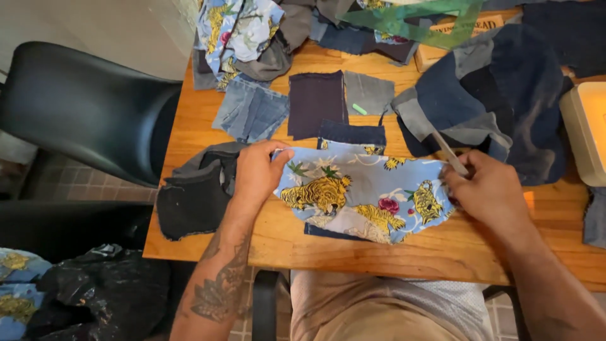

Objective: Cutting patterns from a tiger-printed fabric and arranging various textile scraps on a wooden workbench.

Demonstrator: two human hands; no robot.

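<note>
A light blue fabric piece printed with yellow tigers and pink flowers [360, 192] lies flat on the wooden table [404, 252], over a dark denim piece. My left hand [255, 173] pinches its upper left corner. My right hand [489, 189] rests on the fabric's right edge and grips a thin pale stick-like tool [449, 153] that points up and left. A dark grey cloth piece [196, 196] lies under my left wrist.
Several denim squares [315, 101] and a small green chalk [359, 109] lie behind the print. A patchwork denim bundle [499, 95] sits at right, a cream machine [587, 129] at the far right edge, a green ruler [416, 22] at the back, a black chair [82, 104] at left.
</note>
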